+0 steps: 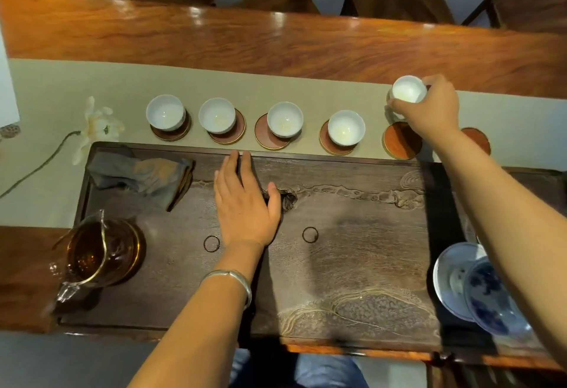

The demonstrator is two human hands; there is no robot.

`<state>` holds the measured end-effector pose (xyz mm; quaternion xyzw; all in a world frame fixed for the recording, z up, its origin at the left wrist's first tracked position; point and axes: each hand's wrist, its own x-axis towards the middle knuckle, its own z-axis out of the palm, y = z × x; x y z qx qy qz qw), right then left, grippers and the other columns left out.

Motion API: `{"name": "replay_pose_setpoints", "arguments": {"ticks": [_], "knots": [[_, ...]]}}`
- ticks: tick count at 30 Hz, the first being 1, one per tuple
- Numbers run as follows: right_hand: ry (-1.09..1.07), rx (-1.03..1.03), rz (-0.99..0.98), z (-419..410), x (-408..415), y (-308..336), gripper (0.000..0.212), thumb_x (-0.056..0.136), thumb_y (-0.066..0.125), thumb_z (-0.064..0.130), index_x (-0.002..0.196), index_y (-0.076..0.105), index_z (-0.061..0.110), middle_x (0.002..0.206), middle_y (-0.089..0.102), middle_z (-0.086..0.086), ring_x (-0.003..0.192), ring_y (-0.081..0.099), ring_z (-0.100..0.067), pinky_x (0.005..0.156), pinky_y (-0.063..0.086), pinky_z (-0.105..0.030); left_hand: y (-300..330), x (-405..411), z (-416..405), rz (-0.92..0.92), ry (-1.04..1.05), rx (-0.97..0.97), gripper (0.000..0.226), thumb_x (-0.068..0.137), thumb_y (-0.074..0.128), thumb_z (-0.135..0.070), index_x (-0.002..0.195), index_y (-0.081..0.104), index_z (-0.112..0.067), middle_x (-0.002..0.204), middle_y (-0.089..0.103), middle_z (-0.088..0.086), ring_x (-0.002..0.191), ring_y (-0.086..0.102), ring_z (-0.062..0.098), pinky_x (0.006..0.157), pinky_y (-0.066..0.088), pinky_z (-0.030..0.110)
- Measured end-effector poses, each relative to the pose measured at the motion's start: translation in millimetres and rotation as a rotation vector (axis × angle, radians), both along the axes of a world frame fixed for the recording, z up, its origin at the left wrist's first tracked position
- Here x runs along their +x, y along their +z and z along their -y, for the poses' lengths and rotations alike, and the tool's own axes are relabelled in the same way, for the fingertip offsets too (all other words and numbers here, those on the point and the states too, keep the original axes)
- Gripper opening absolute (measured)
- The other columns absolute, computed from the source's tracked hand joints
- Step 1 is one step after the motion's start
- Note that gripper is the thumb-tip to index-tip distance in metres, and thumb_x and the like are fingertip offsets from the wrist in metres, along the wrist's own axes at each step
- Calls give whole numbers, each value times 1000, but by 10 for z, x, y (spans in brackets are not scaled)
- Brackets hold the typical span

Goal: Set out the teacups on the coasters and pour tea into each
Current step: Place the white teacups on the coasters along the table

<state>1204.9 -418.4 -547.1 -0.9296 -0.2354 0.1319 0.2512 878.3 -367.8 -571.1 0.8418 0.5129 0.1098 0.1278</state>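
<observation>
The long dark carved wooden tea tray (pixel 352 234) serves as the landmark. Along its far edge, on the beige cloth runner (pixel 276 87), stands a row of round reddish wooden coasters with pale rims, and four small white porcelain teacups (pixel 285 119) already sit on the leftmost four, each upright with its mouth facing up; none is centred, each resting toward the far or right part of its coaster. None yet seems to hold poured tea, though the pale insides make that hard to judge. The right hand (pixel 429 108), reaching beyond the tray's far right corner, is closed around a fifth white teacup (pixel 408 89), fingers wrapping its side and base; it is held clear of the cloth and tipped so its mouth faces back toward the person rather than straight up, probably just carried so before it is levelled. Directly below it, just beyond the tray's edge, lies the bare fifth coaster (pixel 399 141), its likely target; a sixth coaster (pixel 477 139) shows partly behind the forearm. The left hand (pixel 245 200) lies flat and empty, palm down, on the tray's middle, probably for steadiness. The glass pitcher of dark amber tea (pixel 98 252) waits at the tray's near left corner, its spout pointing near-left, ready for pouring afterwards.
</observation>
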Motion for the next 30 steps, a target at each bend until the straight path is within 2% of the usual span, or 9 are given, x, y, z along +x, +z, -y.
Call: {"name": "replay_pose_setpoints", "arguments": {"ticks": [5, 12, 16, 22, 25, 28, 30], "knots": [[-8, 45, -30, 190, -122, 149, 72, 71, 84, 38, 126, 51, 6, 127, 58, -13, 113, 57, -30, 82, 48, -40, 40, 26, -5, -2, 7, -9, 65, 89, 58, -27, 142, 43, 6, 146, 43, 27, 138, 38, 41, 115, 29, 54], [21, -33, -19, 508, -308, 157, 67, 77, 82, 30, 129, 49, 2, 130, 53, -21, 116, 54, -37, 77, 38, -33, 33, 10, -2, -3, -1, 4, 64, 88, 57, -27, 141, 43, 6, 144, 44, 28, 137, 39, 42, 115, 29, 55], [23, -56, -30, 604, -376, 115, 67, 77, 82, 27, 129, 49, 2, 129, 54, -21, 115, 54, -37, 78, 39, -33, 22, 14, -2, -8, -3, 5, 65, 88, 59, -26, 142, 42, 6, 145, 43, 28, 138, 37, 42, 116, 27, 54], [44, -45, -19, 632, -462, 99, 68, 77, 82, 29, 130, 50, 2, 130, 55, -21, 117, 53, -37, 86, 43, -40, 4, 8, -6, 7, -2, 5, 64, 88, 57, -28, 140, 43, 6, 144, 43, 28, 136, 39, 42, 115, 29, 55], [55, -42, -31, 638, -490, 99, 67, 77, 81, 34, 129, 51, 3, 128, 56, -19, 115, 54, -35, 83, 42, -37, 4, 7, -2, 12, -4, -12, 64, 88, 53, -30, 141, 43, 5, 145, 42, 27, 137, 37, 41, 116, 27, 54], [50, -37, -49, 632, -504, 115, 74, 76, 82, 38, 132, 49, 3, 130, 55, -18, 117, 54, -35, 83, 42, -36, -8, 5, -5, 12, -6, -10, 64, 89, 53, -30, 142, 42, 5, 146, 42, 27, 138, 37, 41, 116, 27, 54], [39, -39, -45, 635, -513, 148, 87, 73, 85, 40, 139, 43, 3, 136, 52, -19, 124, 50, -34, 93, 43, -39, -2, 6, -6, 4, -5, -14, 64, 89, 51, -31, 142, 42, 4, 146, 42, 26, 138, 36, 41, 117, 26, 54]]}}
